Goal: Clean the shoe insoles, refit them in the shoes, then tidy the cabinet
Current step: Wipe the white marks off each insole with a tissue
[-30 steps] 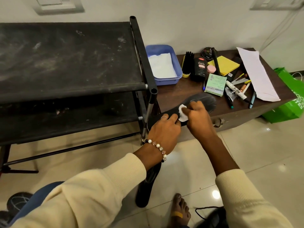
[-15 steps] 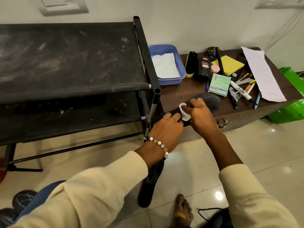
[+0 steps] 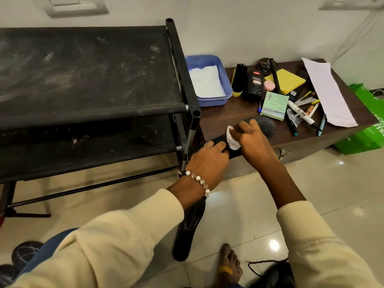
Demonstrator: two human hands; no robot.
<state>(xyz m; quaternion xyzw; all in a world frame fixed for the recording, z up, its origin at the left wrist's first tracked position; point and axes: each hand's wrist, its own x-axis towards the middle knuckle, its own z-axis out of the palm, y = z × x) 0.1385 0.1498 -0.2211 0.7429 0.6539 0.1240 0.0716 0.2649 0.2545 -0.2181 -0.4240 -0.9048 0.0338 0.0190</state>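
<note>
**Black insole wiped with a white pad at mid-frame**

Black insole (image 3: 265,126) lay just right of centre, toe resting on the brown cabinet (image 3: 232,113), apparently for support. The left hand (image 3: 204,161) gripped its near end, steadying it. The right hand (image 3: 252,142) pinched a white wipe (image 3: 231,140) against it. A second insole (image 3: 187,231) hung below. A blue tray (image 3: 225,80) with spare tissue sat at upper centre, within reach.
</note>
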